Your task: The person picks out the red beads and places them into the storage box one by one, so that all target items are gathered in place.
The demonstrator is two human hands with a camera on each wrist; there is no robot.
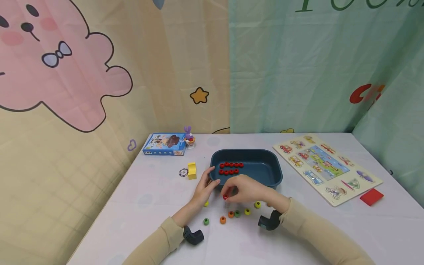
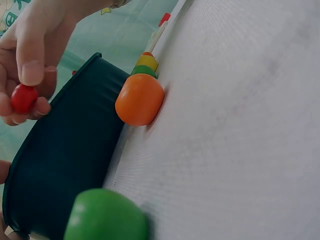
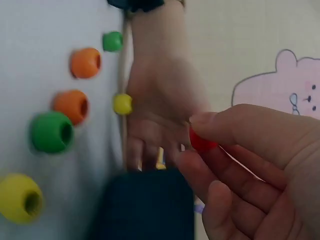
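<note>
A dark blue-green tray [image 1: 261, 173] holds two rows of red beads [image 1: 231, 165]. My left hand [image 1: 201, 190] holds its near left corner, fingers at the left side and thumb at the front rim. Between thumb and fingertips, my right hand [image 1: 245, 189] pinches a red bead [image 2: 24, 98], raised just in front of the tray's near wall. Loose beads lie on the table before the tray: orange beads [image 1: 223, 220], green beads [image 1: 206, 221] and yellow beads [image 1: 257, 204]. One yellow bead [image 3: 122, 104] sits beside my left hand.
A wooden picture puzzle board [image 1: 326, 167] lies to the right, with a red square piece [image 1: 371, 197] by its edge. Left of the tray are a yellow block [image 1: 192, 170] and a round chip [image 1: 183, 172]. A blue box [image 1: 165, 144] and a purple rabbit figure [image 1: 188, 138] stand farther back.
</note>
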